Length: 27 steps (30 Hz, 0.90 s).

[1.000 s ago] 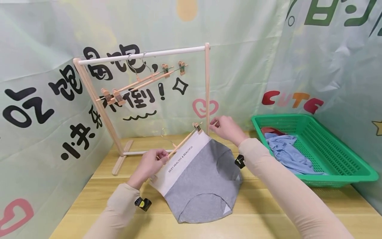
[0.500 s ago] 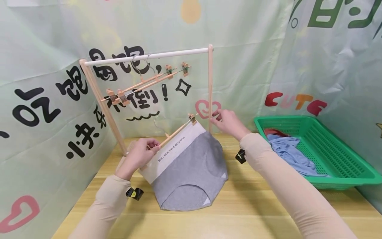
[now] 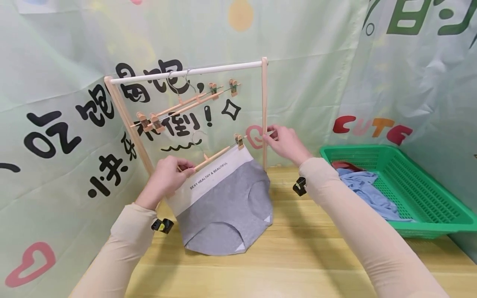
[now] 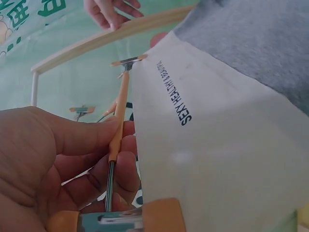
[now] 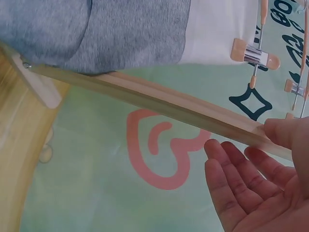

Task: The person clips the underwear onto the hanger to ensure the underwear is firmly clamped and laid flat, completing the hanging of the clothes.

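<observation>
The grey briefs [image 3: 227, 203] hang by the waistband from a hanger [image 3: 213, 158], below and to the right of the fingers of the left hand [image 3: 167, 176], which pinch its bar with the thumb. Over the last second briefs and hanger have risen and gone leftward against the rack [image 3: 223, 67]; I judge this the lifting part of the work, with clipping done and the hook still free. Whether the bottom edge touches the table [image 3: 298, 265] I cannot tell.

The right hand [image 3: 283, 142] has risen too, from near the right clip [image 3: 239, 141] to the post [image 3: 265, 103]; its fingers are loosely extended and hold no cloth. The right wrist view shows its thumb and fingertips parted about the post; whether the thumb presses there is unclear.

The left wrist view shows the left clip [image 4: 113, 221] just beside the pinching fingers, which the head view hides. Two spare hangers [image 3: 186, 109] hang above those fingers; well right of the right fingers, blue cloth [image 3: 365, 192] lies in a basket [image 3: 439, 227].
</observation>
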### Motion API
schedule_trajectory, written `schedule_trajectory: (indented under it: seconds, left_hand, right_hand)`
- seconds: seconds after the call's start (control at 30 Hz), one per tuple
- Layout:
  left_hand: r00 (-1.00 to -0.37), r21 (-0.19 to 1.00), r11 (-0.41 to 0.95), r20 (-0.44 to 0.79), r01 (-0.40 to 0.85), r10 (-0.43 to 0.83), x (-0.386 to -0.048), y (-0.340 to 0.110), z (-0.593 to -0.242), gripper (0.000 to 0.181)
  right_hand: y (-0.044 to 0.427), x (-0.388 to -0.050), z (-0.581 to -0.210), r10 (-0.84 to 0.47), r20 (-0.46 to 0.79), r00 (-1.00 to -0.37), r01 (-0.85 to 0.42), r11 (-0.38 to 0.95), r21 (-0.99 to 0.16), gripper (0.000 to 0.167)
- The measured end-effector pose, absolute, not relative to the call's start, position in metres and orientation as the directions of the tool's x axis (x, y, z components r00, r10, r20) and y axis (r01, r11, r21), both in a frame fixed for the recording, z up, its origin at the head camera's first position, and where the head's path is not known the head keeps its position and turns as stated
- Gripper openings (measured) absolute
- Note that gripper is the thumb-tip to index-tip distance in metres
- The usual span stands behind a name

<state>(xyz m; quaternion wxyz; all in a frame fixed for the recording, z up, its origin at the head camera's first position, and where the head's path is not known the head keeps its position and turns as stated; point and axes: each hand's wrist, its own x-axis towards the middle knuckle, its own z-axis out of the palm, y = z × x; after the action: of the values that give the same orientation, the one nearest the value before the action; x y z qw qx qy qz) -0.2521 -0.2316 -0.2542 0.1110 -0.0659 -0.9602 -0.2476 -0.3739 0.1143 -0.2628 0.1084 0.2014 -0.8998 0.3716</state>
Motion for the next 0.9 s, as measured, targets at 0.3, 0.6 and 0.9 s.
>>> schedule_trajectory:
  seconds: [0.3,0.6,0.9]
  left_hand:
    - [-0.950,0.386,0.900,0.301,0.204,0.087,-0.252,-0.235,-0.232,0.018]
    - [-0.945,0.345,0.915,0.314,0.207,0.095,-0.252,-0.233,-0.212,0.020]
    - [-0.945,0.329,0.924,0.315,0.194,0.086,-0.252,-0.233,-0.192,0.019]
  right_hand:
    - [0.109,-0.380,-0.257,-0.280,0.376,-0.883,-0.467,0.598,-0.651,0.057]
    - [0.105,-0.389,-0.261,-0.284,0.420,-0.862,-0.507,0.518,-0.689,0.040]
    - [0.104,-0.393,-0.263,-0.295,0.406,-0.865,-0.501,0.457,-0.735,0.039]
